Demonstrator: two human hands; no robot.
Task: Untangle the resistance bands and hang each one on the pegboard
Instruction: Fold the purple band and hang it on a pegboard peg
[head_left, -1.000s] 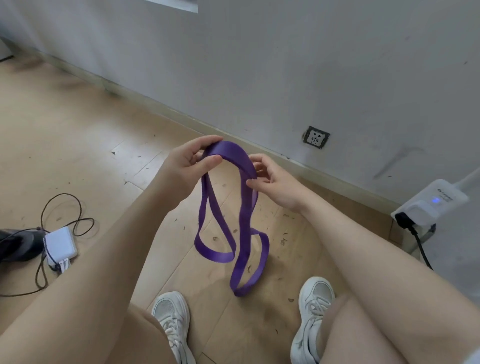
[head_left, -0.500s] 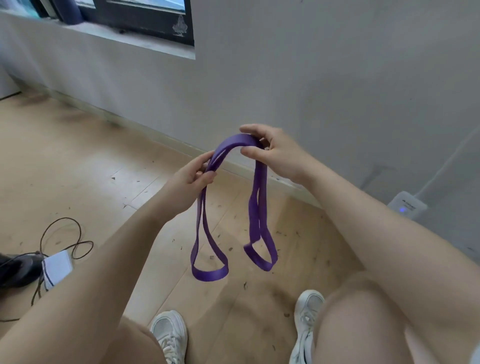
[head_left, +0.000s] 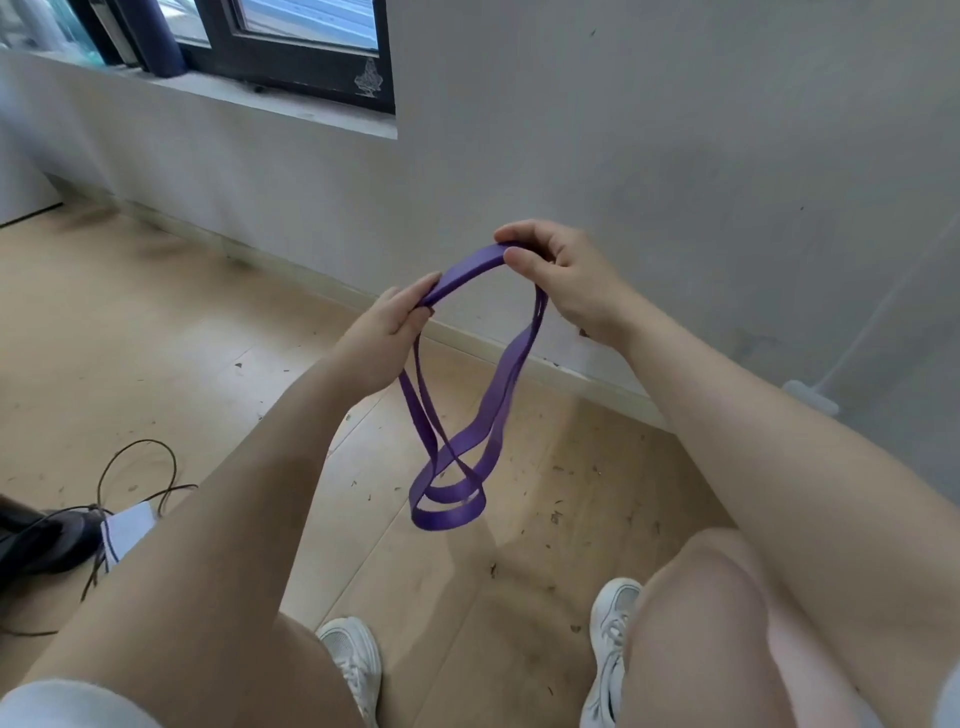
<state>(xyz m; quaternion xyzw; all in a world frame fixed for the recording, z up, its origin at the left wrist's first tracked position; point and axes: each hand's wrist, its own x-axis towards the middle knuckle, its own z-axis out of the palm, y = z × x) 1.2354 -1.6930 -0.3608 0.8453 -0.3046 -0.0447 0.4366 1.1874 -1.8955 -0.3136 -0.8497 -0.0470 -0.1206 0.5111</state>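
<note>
left hand (head_left: 387, 332) pinches flat purple rubber resistance band (head_left: 470, 270); right hand (head_left: 558, 275) pinches its top; doubled loops hang crossed above wooden floor (head_left: 156, 338)

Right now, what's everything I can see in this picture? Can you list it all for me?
resistance band: one, purple, held up in the air between both hands, its loops hanging and crossing near the bottom
window: one, dark frame, top left above the sill
cable: one, dark, coiled on the floor at left
white box: one, on the floor by the cable
floor: wooden, light brown, littered with small specks
shoes: two, white, bottom centre
left hand: fingers pinching the band's left end
right hand: fingers curled round the band's top
</note>
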